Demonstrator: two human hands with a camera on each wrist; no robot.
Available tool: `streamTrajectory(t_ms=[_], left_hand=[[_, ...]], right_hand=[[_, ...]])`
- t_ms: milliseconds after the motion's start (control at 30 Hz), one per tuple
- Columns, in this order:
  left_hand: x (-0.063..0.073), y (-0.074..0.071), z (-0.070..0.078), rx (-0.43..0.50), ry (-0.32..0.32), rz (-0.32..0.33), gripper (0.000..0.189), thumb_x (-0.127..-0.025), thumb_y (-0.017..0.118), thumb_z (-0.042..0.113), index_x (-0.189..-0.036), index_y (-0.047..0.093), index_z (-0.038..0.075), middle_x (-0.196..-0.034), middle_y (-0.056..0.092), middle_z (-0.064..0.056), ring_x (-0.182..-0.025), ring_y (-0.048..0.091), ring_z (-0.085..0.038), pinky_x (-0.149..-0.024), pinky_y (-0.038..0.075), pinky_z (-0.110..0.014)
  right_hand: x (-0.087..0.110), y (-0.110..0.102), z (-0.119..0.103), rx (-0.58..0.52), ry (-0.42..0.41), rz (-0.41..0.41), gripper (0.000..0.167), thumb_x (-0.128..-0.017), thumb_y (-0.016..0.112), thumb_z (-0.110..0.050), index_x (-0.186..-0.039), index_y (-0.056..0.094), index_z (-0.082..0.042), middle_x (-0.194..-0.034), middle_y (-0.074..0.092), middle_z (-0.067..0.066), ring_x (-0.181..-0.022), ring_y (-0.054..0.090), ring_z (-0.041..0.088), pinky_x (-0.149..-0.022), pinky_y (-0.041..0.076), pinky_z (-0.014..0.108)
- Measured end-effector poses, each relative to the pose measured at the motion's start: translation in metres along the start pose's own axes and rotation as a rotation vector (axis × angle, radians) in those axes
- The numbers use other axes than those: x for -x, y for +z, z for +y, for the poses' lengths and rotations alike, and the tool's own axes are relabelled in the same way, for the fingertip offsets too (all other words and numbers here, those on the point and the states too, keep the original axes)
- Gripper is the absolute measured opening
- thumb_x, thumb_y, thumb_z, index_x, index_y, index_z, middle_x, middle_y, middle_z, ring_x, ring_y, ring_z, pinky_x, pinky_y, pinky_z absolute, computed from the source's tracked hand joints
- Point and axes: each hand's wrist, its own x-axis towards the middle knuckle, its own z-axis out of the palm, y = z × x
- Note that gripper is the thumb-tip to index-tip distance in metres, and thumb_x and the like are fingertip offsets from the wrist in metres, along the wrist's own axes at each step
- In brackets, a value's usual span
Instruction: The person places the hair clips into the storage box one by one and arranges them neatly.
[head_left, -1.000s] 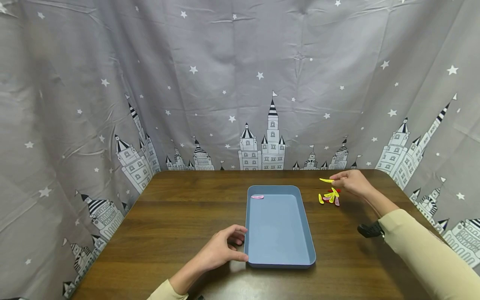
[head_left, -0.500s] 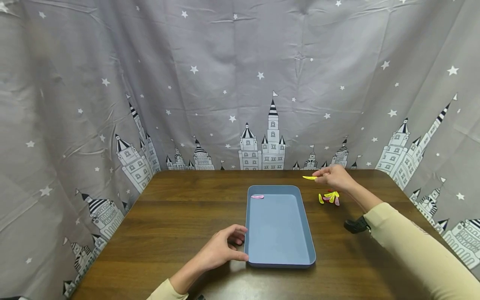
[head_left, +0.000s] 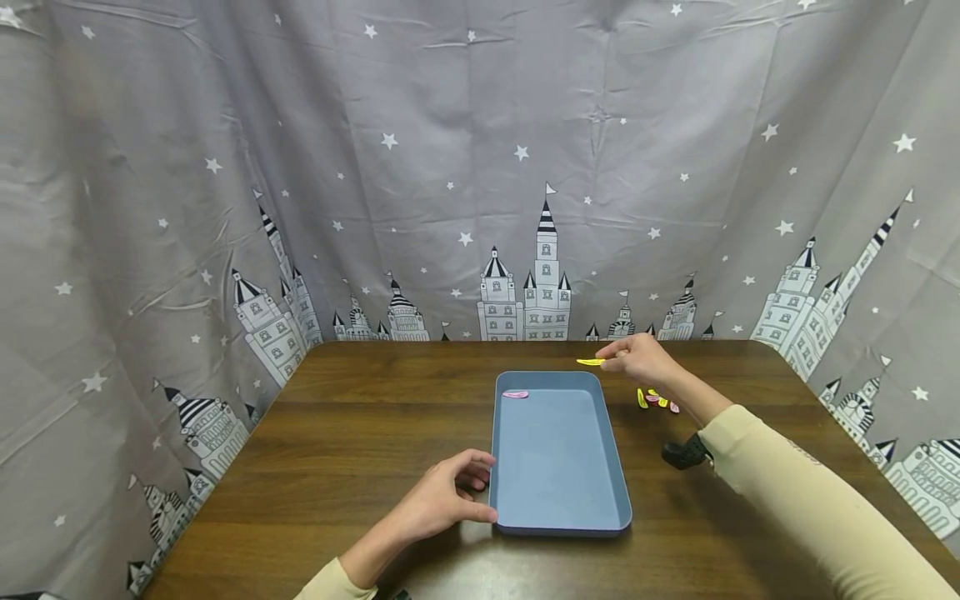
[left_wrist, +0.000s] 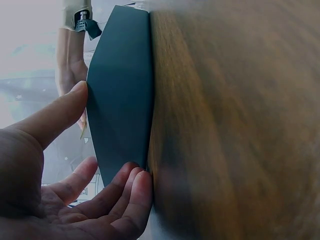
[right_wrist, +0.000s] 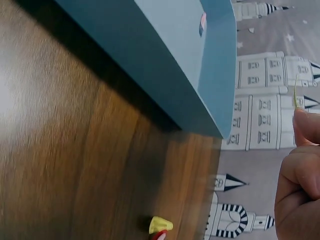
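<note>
Beside the left hand (head_left: 442,496), a blue-grey tray (head_left: 555,467); in the right hand (head_left: 643,363), a yellow snap clip (head_left: 588,362).
Relaxed left fingers touch the tray's wall, seemingly steadying it; a pink snap clip (head_left: 515,395) lies inside, beyond them. Right fingertips pinch the yellow one's end, perhaps keeping its length free; loose clips (head_left: 653,400) lie just nearer.

One tray (head_left: 557,458) stood on one desk (head_left: 390,400), before one curtain (head_left: 420,208). There were two hands: one left hand (head_left: 450,493), one right hand (head_left: 647,358). One pink clip (head_left: 515,394) lay in the tray; one yellow clip (head_left: 589,362) was held. The cluster (head_left: 663,402) beside the tray counted at least three yellow, two pink and one red; overlap hid the exact number.
</note>
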Motion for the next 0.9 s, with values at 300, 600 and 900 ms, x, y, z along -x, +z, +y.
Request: streamTrajectory(t_ms=[300,600,900], left_hand=[[0.000,0.000,0.000,0.007,-0.004,-0.004,0.065,-0.076,0.089,0.017,-0.132,0.059,0.006,-0.119,0.066,-0.012,-0.105,0.061,-0.025,-0.085,0.056,-0.035],[0.001,-0.001,0.001,0.000,-0.001,-0.005,0.064,-0.076,0.089,0.017,-0.131,0.059,0.005,-0.118,0.065,-0.013,-0.105,0.061,-0.025,-0.086,0.056,-0.038],[0.000,-0.001,0.002,-0.006,-0.005,-0.008,0.064,-0.076,0.089,0.017,-0.131,0.059,0.006,-0.118,0.066,-0.013,-0.105,0.062,-0.026,-0.085,0.056,-0.036]], right_hand=[[-0.009,0.026,-0.009,0.009,0.002,-0.003,0.026,-0.093,0.069,-0.011,-0.116,0.071,0.000,-0.058,0.047,-0.008,-0.043,0.025,0.009,-0.044,0.025,0.026],[-0.020,0.050,-0.010,0.008,-0.028,-0.003,0.023,-0.089,0.071,-0.006,-0.110,0.073,0.003,-0.059,0.053,-0.005,-0.042,0.025,0.007,-0.042,0.023,0.023],[-0.027,0.070,-0.010,-0.082,0.007,-0.048,0.020,-0.089,0.070,-0.002,-0.109,0.074,0.001,-0.093,0.073,0.013,-0.040,0.024,0.008,-0.041,0.023,0.024]])
